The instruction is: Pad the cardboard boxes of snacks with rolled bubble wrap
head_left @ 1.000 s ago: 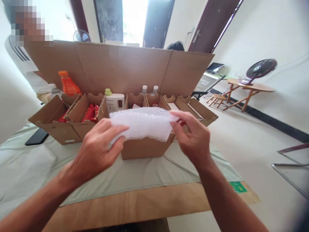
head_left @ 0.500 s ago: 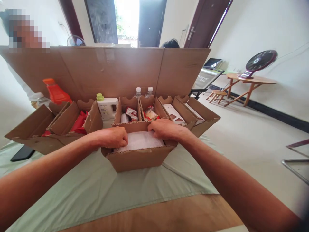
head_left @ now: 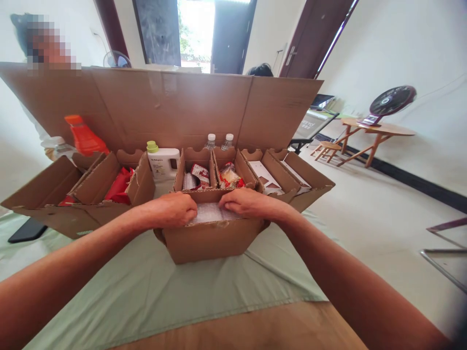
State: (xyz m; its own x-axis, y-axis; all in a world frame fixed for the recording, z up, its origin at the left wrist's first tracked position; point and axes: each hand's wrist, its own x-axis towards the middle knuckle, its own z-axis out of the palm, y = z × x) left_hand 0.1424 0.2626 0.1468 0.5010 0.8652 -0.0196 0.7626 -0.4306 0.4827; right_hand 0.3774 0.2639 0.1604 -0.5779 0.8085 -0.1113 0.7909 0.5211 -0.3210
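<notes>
A small open cardboard box (head_left: 213, 243) stands on the green cloth, right in front of me. Inside lies a whitish sheet of bubble wrap (head_left: 208, 213). My left hand (head_left: 174, 209) is closed at the wrap's left end, its knuckles up and fingertips curled inward. Over the right part of the wrap my right hand (head_left: 243, 203) is closed too, with bent fingers pinching or pressing it. Both hands reach over the box's rim. Whatever lies under the wrap is hidden, and my fingertips are partly out of sight.
Behind stand several cardboard bins (head_left: 199, 167) holding packets, a white jug (head_left: 163, 163) with a green cap, and an orange bottle (head_left: 85, 136). A tall cardboard panel (head_left: 182, 109) rises behind them. A black phone (head_left: 27, 230) lies at left. Beyond the panel is a person.
My right hand has moved a little left, closer to my left hand. The bubble wrap shows less and sits lower in the box. The view has shifted slightly.
</notes>
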